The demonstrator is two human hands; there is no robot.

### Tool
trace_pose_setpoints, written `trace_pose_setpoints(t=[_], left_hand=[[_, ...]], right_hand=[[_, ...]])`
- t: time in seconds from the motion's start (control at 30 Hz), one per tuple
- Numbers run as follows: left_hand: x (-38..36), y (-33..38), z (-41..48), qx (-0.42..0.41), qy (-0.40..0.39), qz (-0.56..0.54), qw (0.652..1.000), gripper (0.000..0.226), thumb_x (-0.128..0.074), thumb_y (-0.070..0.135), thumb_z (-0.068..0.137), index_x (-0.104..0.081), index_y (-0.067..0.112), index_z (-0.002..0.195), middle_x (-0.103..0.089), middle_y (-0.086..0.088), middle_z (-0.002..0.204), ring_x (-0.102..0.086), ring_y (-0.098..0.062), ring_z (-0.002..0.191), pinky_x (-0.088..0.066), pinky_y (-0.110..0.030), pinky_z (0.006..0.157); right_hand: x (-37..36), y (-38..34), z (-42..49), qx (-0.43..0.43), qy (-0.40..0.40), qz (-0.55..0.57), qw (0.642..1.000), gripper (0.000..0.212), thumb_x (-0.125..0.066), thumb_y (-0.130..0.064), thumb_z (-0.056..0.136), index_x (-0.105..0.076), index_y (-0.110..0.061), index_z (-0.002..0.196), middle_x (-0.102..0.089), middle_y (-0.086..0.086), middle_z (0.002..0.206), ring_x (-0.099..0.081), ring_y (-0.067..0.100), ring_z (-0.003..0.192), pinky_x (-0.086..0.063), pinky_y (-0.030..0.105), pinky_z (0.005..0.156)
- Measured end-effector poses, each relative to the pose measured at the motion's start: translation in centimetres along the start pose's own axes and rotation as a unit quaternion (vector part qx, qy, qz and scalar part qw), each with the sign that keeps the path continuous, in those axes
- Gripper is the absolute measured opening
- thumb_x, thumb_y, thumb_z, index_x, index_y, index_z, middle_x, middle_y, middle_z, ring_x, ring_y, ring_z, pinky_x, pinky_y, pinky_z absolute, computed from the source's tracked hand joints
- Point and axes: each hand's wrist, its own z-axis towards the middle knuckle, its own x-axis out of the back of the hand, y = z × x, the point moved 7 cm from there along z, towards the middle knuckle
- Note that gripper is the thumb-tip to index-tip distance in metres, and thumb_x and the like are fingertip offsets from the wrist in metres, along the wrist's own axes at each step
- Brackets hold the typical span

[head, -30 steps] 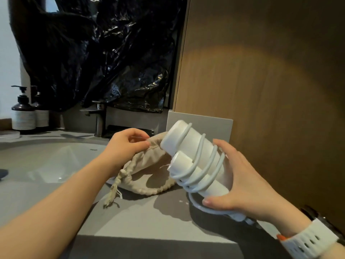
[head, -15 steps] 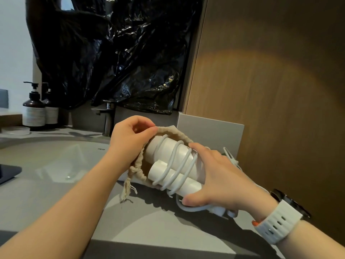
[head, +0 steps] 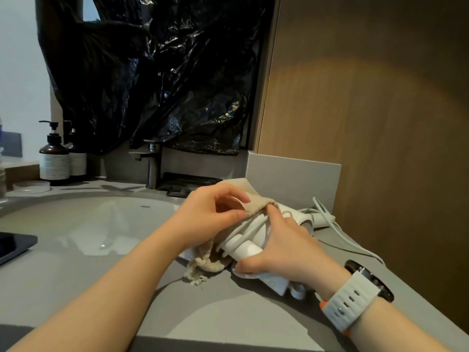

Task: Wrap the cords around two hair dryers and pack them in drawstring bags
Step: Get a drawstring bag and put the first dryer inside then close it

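My right hand (head: 281, 247) grips a white hair dryer (head: 247, 247) with its white cord coiled round the folded body. Its front end sits in the mouth of a beige drawstring bag (head: 250, 199). My left hand (head: 210, 217) pinches the bag's upper rim over the dryer. The bag's drawstring tassel (head: 196, 274) trails on the grey counter (head: 114, 280). A second white hair dryer (head: 308, 218) lies behind my right hand, its loose cord (head: 340, 235) running across the counter to the right. Most of the bag is hidden by my hands.
A white sink basin (head: 101, 224) with a chrome tap (head: 152, 166) lies to the left. Two dark pump bottles (head: 54, 156) stand at the back left. Black plastic sheeting (head: 157, 72) hangs above. A wooden wall panel (head: 368, 123) bounds the right. A dark tablet (head: 12, 246) sits at the left edge.
My right hand has pushed the wrapped dryer down and left into the bag's mouth. My left hand has drawn the rim over it, and the dryer has come low over the counter.
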Motion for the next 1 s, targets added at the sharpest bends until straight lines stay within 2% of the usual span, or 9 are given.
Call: trace_pose_setpoints(t=[0.13,0.23,0.33,0.43,0.53,0.63,0.83,0.93,1.0], left_hand=[[0.0,-0.4,0.1,0.001,0.004,0.03,1.0,0.022,-0.071,0.011,0.081,-0.066,0.032,0.086,-0.071,0.011,0.079,-0.066,-0.001,0.081,-0.054,-0.021,0.078],[-0.1,-0.5,0.0,-0.008,0.005,0.06,0.998,0.023,-0.069,0.01,0.082,-0.065,0.033,0.086,-0.07,0.012,0.082,-0.066,-0.001,0.082,-0.054,-0.021,0.081],[-0.3,-0.6,-0.4,-0.011,-0.001,0.082,0.997,0.022,-0.067,0.013,0.082,-0.065,0.035,0.084,-0.069,0.015,0.086,-0.063,-0.001,0.084,-0.053,-0.022,0.081],[-0.5,-0.8,-0.5,-0.005,-0.011,0.083,0.996,0.021,-0.068,0.016,0.082,-0.064,0.037,0.083,-0.066,0.017,0.088,-0.061,-0.001,0.085,-0.051,-0.021,0.08],[-0.8,-0.8,-0.8,0.001,-0.028,0.068,0.997,0.015,-0.07,0.036,0.074,-0.062,0.04,0.087,-0.062,0.021,0.093,-0.057,0.002,0.091,-0.045,-0.013,0.079],[-1.5,-1.0,-1.1,-0.034,-0.071,0.13,0.988,0.038,-0.059,0.063,0.06,-0.056,0.048,0.095,-0.052,0.028,0.102,-0.047,0.007,0.105,-0.036,-0.004,0.086],[-3.3,-1.2,-1.6,-0.088,-0.118,0.26,0.954,0.067,-0.06,0.076,0.049,-0.042,0.056,0.111,-0.02,0.037,0.114,-0.018,0.009,0.118,-0.021,-0.011,0.099],[-3.6,-0.8,-1.9,-0.096,-0.113,0.294,0.944,0.079,-0.059,0.08,0.045,-0.037,0.053,0.116,-0.025,0.027,0.114,-0.022,0.001,0.115,-0.018,-0.014,0.101],[-3.7,-0.6,-2.2,-0.108,-0.1,0.323,0.935,0.081,-0.057,0.082,0.046,-0.04,0.05,0.117,-0.026,0.022,0.112,-0.021,0.0,0.114,-0.017,-0.017,0.1]], right_hand=[[-0.4,-0.8,0.1,-0.022,0.014,-0.017,1.0,0.124,-0.065,-0.073,0.052,0.004,-0.03,0.146,-0.023,0.006,0.149,-0.026,0.034,0.133,-0.033,0.05,0.102],[-0.2,-0.2,0.2,-0.027,0.014,0.077,0.997,0.115,-0.057,-0.077,0.054,-0.008,-0.028,0.145,-0.032,0.002,0.146,-0.031,0.029,0.132,-0.033,0.047,0.103],[1.8,2.0,0.3,-0.018,0.059,0.21,0.976,0.065,-0.054,-0.06,0.078,-0.037,-0.028,0.132,-0.049,-0.005,0.127,-0.047,0.019,0.117,-0.042,0.038,0.096],[3.7,4.3,1.6,0.008,0.163,0.221,0.962,0.028,-0.046,-0.032,0.094,-0.051,-0.03,0.121,-0.051,-0.001,0.123,-0.05,0.018,0.109,-0.043,0.039,0.094],[2.8,3.9,3.4,0.05,0.111,0.19,0.974,0.038,-0.042,-0.021,0.095,-0.047,-0.037,0.129,-0.045,-0.005,0.136,-0.038,0.022,0.126,-0.032,0.045,0.106],[1.9,3.3,4.4,0.066,0.056,0.131,0.988,0.04,-0.037,-0.024,0.097,-0.043,-0.045,0.131,-0.051,-0.011,0.131,-0.032,0.025,0.128,-0.028,0.046,0.105],[2.1,3.7,4.7,0.084,0.098,0.166,0.978,0.025,-0.041,-0.022,0.097,-0.063,-0.027,0.109,-0.057,-0.003,0.11,-0.046,0.026,0.114,-0.037,0.045,0.098],[2.2,4.1,3.8,0.093,0.099,0.225,0.965,0.022,-0.038,-0.016,0.098,-0.06,-0.017,0.099,-0.056,-0.007,0.089,-0.051,0.018,0.093,-0.04,0.03,0.079],[2.4,4.4,3.4,0.086,0.099,0.262,0.956,0.02,-0.037,-0.016,0.098,-0.057,-0.016,0.096,-0.056,-0.006,0.083,-0.052,0.015,0.084,-0.042,0.029,0.074]])
